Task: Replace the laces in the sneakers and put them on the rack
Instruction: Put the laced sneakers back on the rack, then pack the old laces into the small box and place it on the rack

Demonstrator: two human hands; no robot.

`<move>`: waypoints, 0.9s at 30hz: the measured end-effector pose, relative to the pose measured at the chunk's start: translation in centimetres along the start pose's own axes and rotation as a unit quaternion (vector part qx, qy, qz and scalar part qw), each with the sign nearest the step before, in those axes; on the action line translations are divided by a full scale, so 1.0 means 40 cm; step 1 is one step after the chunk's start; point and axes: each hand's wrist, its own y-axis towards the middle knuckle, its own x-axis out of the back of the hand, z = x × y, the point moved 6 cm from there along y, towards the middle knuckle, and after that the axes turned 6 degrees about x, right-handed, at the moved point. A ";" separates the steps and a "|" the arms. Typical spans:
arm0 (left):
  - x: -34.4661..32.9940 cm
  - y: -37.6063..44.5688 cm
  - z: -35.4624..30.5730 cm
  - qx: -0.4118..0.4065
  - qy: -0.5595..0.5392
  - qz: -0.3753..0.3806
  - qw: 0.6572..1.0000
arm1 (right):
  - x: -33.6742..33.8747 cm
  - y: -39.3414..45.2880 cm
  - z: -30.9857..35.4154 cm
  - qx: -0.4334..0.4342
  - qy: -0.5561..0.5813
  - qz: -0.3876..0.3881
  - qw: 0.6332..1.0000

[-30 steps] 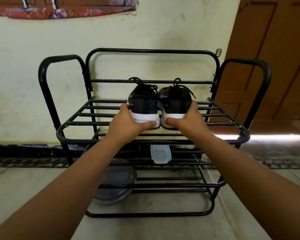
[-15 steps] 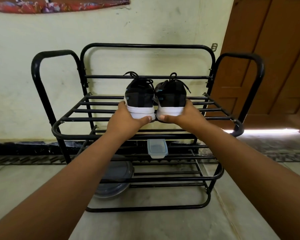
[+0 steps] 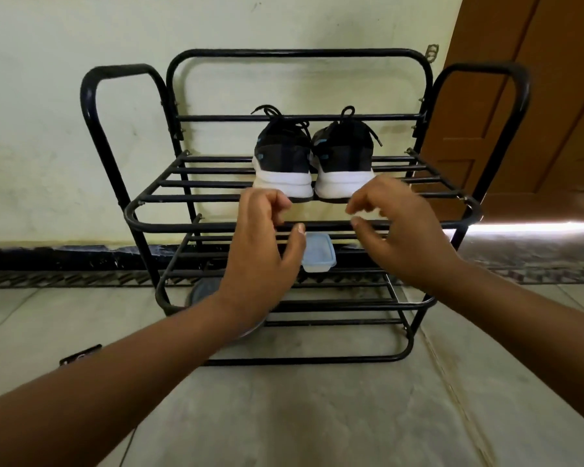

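Observation:
Two black sneakers with white soles and black laces stand side by side, heels toward me, on the top shelf of a black metal rack (image 3: 139,217). The left sneaker (image 3: 282,156) and the right sneaker (image 3: 344,156) touch each other. My left hand (image 3: 260,254) hovers just in front of the left heel, fingers loosely curled, holding nothing. In front of the right heel my right hand (image 3: 398,230) hangs the same way, empty and apart from the shoe.
A small clear lidded box (image 3: 319,254) sits on the middle shelf. A grey round lid (image 3: 199,294) lies low at the rack's left. A pale wall stands behind, a brown wooden door (image 3: 536,96) at the right, tiled floor in front.
Both hands have let go of the sneakers' heels and drawn back toward me. The sneakers stay on the top shelf.

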 end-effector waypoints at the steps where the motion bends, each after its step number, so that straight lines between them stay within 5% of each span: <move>1: -0.015 -0.029 0.008 0.003 -0.004 0.024 1.000 | -0.019 -0.012 0.016 0.034 -0.003 0.042 0.999; 5: -0.097 -0.132 0.114 0.090 0.013 0.124 0.988 | -0.167 -0.093 -0.009 0.013 -0.004 0.205 0.979; 8: -0.148 -0.134 0.213 0.210 0.043 0.155 0.964 | -0.269 -0.144 -0.113 -0.168 0.061 0.266 0.947; 12: -0.224 -0.083 0.294 0.333 0.008 0.173 0.927 | -0.321 -0.137 -0.222 -0.321 0.133 0.198 0.916; 16: -0.282 -0.039 0.327 0.361 -0.005 0.178 0.915 | -0.362 -0.103 -0.296 -0.406 0.164 0.124 0.890; 27: -0.298 -0.056 0.298 0.357 0.004 0.186 0.915 | -0.401 -0.109 -0.294 -0.453 0.201 0.132 0.859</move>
